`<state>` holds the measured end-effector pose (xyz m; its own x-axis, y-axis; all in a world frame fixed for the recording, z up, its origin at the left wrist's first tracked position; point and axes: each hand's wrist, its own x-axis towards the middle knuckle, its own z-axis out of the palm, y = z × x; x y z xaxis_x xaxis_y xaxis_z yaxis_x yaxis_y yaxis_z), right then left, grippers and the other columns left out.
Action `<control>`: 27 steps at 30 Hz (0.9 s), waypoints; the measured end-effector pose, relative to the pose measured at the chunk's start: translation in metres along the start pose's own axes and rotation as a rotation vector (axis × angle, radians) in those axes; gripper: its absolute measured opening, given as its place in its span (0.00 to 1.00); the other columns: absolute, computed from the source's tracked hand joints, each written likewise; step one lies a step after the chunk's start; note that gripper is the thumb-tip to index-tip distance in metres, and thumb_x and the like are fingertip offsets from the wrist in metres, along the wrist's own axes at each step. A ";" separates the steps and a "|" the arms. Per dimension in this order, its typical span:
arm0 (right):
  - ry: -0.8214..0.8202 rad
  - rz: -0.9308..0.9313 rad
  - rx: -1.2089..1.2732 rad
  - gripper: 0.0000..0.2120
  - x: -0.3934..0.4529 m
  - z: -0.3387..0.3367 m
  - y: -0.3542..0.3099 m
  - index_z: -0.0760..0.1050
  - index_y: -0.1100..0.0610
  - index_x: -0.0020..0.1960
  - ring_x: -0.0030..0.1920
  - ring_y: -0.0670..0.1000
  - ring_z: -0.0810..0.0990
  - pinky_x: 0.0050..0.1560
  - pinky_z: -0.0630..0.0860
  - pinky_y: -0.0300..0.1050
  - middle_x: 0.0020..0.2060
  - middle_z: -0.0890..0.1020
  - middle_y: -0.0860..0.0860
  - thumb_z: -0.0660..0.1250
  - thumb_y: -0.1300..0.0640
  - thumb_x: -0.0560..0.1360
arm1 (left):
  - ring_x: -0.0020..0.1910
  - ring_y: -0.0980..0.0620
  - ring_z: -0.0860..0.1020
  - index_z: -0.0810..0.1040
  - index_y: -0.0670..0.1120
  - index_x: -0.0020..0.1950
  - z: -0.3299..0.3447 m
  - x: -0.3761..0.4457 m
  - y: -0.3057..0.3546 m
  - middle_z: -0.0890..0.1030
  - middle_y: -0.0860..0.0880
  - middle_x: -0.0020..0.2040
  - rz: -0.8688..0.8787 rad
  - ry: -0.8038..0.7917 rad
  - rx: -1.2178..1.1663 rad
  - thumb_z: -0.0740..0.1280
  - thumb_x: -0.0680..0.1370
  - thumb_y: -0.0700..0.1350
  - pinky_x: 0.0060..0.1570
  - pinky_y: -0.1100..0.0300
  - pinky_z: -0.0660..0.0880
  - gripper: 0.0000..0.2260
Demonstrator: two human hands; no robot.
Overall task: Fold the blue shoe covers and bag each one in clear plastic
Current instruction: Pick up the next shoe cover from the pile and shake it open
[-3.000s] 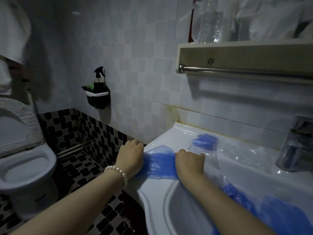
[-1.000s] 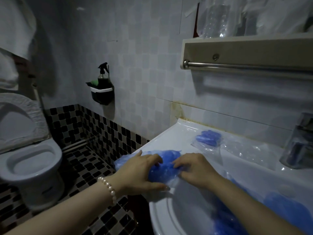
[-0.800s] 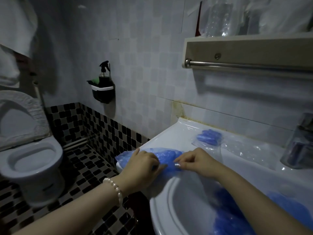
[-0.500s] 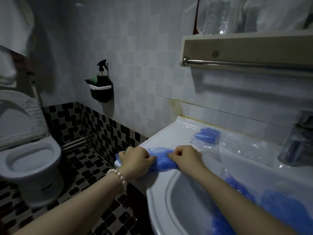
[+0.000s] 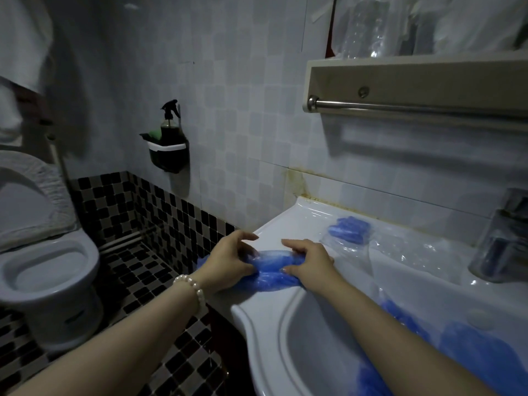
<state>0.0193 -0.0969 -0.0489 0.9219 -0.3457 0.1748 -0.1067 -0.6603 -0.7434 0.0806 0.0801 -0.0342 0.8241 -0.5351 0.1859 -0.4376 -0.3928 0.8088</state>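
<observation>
We are rolling the blue shoe cover [image 5: 271, 268] smaller than it was a moment ago, so the folding is nearly done, we think. Our left hand [image 5: 228, 262] and right hand [image 5: 310, 262] are pinching its two ends, thumbs below, fingers curled over. It is lying on the sink's [image 5: 285, 232] near-left rim, long side running left to right.

Shoe cover [image 5: 273, 271] on sink [image 5: 274, 312] ledge, bagged cover [image 5: 350, 231] behind right, toilet [image 5: 48, 270] left
</observation>
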 end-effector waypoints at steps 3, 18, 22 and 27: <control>0.041 -0.084 0.138 0.22 -0.003 0.002 0.001 0.80 0.43 0.38 0.48 0.54 0.79 0.56 0.77 0.51 0.42 0.79 0.47 0.70 0.72 0.66 | 0.37 0.55 0.76 0.79 0.47 0.50 -0.001 -0.003 0.001 0.78 0.53 0.40 0.089 0.058 0.039 0.71 0.70 0.30 0.38 0.66 0.76 0.15; -0.238 -0.343 -0.524 0.13 -0.019 -0.046 -0.006 0.81 0.43 0.54 0.58 0.45 0.63 0.62 0.57 0.45 0.52 0.71 0.42 0.66 0.44 0.72 | 0.42 0.56 0.76 0.85 0.52 0.48 -0.020 -0.024 0.000 0.80 0.54 0.42 0.525 -0.112 0.729 0.63 0.70 0.42 0.47 0.57 0.73 0.14; -0.095 -0.590 -0.782 0.09 -0.009 -0.042 -0.012 0.82 0.45 0.54 0.57 0.52 0.65 0.51 0.56 0.46 0.51 0.71 0.46 0.68 0.48 0.74 | 0.47 0.52 0.77 0.83 0.49 0.52 -0.025 -0.030 0.037 0.82 0.51 0.48 0.359 -0.416 0.848 0.59 0.71 0.50 0.54 0.57 0.72 0.17; -0.075 -0.436 -0.526 0.04 0.017 -0.019 -0.002 0.84 0.52 0.44 0.48 0.50 0.69 0.40 0.60 0.31 0.43 0.73 0.46 0.73 0.59 0.70 | 0.53 0.60 0.77 0.83 0.48 0.55 -0.021 -0.018 0.048 0.81 0.54 0.54 0.436 -0.312 0.426 0.68 0.76 0.43 0.55 0.69 0.71 0.09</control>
<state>0.0286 -0.1141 -0.0323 0.9429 0.0598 0.3278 0.1309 -0.9711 -0.1994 0.0522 0.0863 0.0126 0.4262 -0.8764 0.2241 -0.8620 -0.3184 0.3943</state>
